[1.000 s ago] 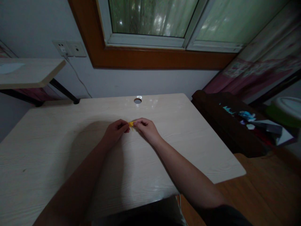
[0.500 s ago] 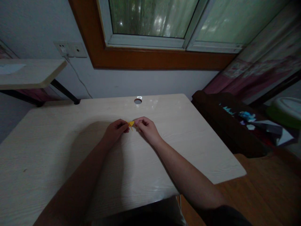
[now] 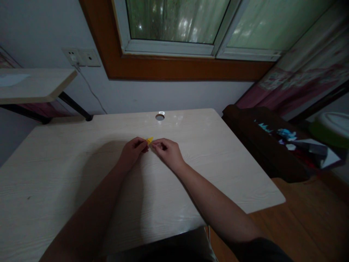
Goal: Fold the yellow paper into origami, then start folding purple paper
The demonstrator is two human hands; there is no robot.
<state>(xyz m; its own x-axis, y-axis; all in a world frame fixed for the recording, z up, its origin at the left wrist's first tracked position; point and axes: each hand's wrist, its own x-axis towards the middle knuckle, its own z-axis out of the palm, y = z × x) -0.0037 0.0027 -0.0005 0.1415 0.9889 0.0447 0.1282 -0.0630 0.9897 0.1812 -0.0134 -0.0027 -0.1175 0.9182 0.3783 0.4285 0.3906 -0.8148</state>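
A small piece of folded yellow paper [image 3: 149,140] is between my two hands, just above or on the pale desk; I cannot tell which. My left hand [image 3: 133,151] pinches its left end between thumb and fingers. From the other side, the fingertips of my right hand [image 3: 168,151] are pinched together at the paper's lower right edge. One pointed yellow corner sticks up between the hands, while my fingers cover the rest of the paper.
The wood-grain desk [image 3: 218,174] has a round cable hole [image 3: 160,117] near its back edge. At the back left, a raised shelf [image 3: 32,89] stands on black legs. Right of the desk, a dark brown piece of furniture [image 3: 245,131] holds crumpled blue and white scraps [image 3: 287,134].
My right hand has shifted slightly left and down along the paper. The yellow piece has tilted, so its point now faces up and right. My left hand has barely moved.
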